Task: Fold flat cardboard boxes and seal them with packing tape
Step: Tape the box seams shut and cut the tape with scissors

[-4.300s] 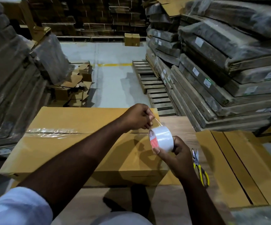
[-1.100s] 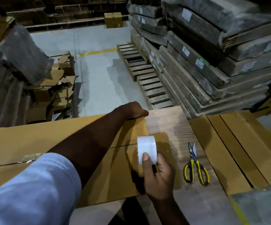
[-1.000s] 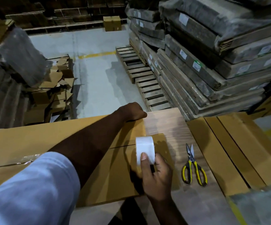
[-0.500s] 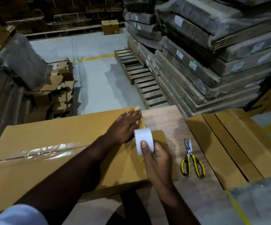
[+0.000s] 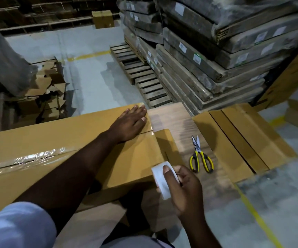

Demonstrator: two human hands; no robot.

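1. While my left hand [image 5: 129,125] lies flat, fingers straight, it presses the cardboard box [image 5: 58,140] top at its far right corner.
2. My right hand [image 5: 182,188] grip is clenched round the tape roll [image 5: 159,179], thumb on top, just off the box's near right edge.

We see that the right hand [image 5: 182,190] has drawn the tape roll [image 5: 162,181] back from the seam (off the box [image 5: 69,133] top, near its close corner), while the left hand [image 5: 130,122], curled a second ago, now lies flat by the far right edge.
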